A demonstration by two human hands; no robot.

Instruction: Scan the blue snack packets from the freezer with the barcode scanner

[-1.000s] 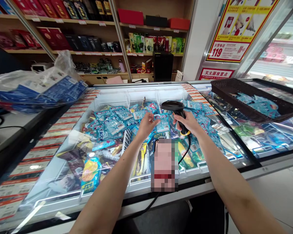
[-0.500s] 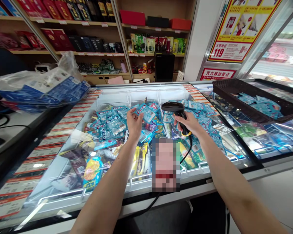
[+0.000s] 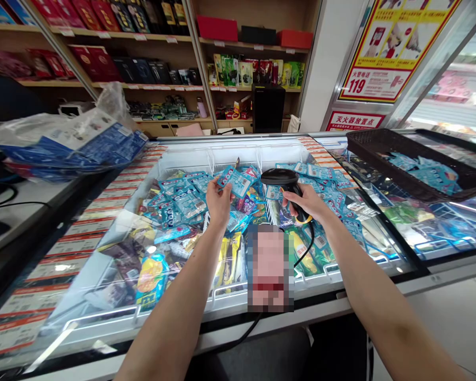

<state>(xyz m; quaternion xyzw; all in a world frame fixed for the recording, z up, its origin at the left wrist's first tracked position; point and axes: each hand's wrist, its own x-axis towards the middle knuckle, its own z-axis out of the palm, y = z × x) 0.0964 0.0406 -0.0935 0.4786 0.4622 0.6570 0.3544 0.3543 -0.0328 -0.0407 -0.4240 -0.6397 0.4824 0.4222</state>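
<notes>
Between the fingertips and thumb of my left hand is a small blue packet, tilted with a barcode label facing up. My right hand is wrapped round the handle of a black barcode scanner with yellow trim. The scanner's head points left, toward the packet, with a short gap between them. From its handle a black cable curls down. Similar blue packets lie in a left pile and a right pile on the freezer's glass top, around both hands.
Under the glass of the chest freezer are wire dividers and wrapped ice creams. A dark basket with several blue packets stands at right. A plastic bag with blue-white packaging sits at left. Stocked shelves stand behind. A pixelated patch hides the front centre.
The blue packet in my left hand has tilted a little, its label now more upright. My right hand and the scanner have barely moved. The view has shifted very slightly.
</notes>
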